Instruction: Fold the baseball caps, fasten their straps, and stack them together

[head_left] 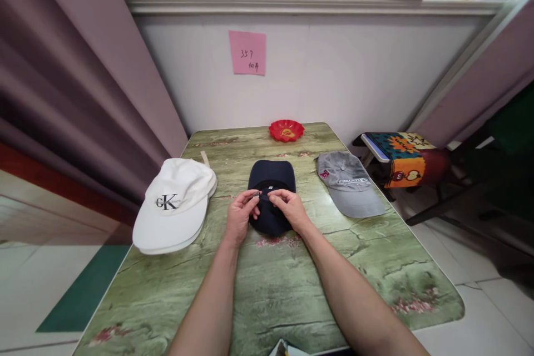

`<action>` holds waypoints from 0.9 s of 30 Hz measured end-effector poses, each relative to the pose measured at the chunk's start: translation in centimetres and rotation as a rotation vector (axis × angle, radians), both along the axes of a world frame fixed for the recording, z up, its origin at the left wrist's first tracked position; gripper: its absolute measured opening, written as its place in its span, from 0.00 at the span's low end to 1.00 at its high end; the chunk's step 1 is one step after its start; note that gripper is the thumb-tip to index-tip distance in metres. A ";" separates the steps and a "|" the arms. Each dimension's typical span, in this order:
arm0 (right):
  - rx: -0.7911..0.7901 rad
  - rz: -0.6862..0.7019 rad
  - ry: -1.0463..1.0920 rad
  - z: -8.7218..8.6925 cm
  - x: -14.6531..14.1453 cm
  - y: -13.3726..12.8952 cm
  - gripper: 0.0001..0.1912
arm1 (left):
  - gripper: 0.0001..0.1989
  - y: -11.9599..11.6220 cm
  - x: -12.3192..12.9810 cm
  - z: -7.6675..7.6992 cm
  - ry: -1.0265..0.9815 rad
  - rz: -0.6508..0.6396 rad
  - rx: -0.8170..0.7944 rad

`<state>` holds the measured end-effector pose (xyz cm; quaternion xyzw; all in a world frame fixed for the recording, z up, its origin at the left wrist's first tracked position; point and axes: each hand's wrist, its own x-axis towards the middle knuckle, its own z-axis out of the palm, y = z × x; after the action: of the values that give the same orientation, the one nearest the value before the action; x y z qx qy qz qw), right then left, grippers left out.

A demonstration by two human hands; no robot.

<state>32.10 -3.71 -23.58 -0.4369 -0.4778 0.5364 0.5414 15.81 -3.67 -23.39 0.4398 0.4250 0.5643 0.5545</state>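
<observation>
A dark navy cap (272, 172) lies in the middle of the table, its brim pointing away from me and its back opening towards me. At the rear of the cap, my left hand (242, 211) pinches the strap's small metal buckle between thumb and fingertips. My right hand (290, 206) pinches the dark strap close beside it. The fingertips nearly meet over the opening and hide part of the strap. To the left are stacked white caps (175, 200), the top one with "CK" lettering. A grey cap (348, 183) rests at the right.
The green wood-patterned table (275, 283) stands against a white wall. At its far edge sits a red scalloped dish (286, 130). A pink note (247, 53) is stuck on the wall. Right of the table is a stool with a patterned cover (403, 158); purple curtains (83, 67) hang at the left.
</observation>
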 end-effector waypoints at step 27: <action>-0.101 -0.075 -0.001 0.1 0.2 0.4 0.15 | 0.17 0.0 0.1 -0.2 0.157 -0.078 0.028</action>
<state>32.34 -3.32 -23.44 -0.4816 -0.4337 0.5388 0.5382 15.93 -3.71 -23.54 0.5067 0.4417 0.5119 0.5349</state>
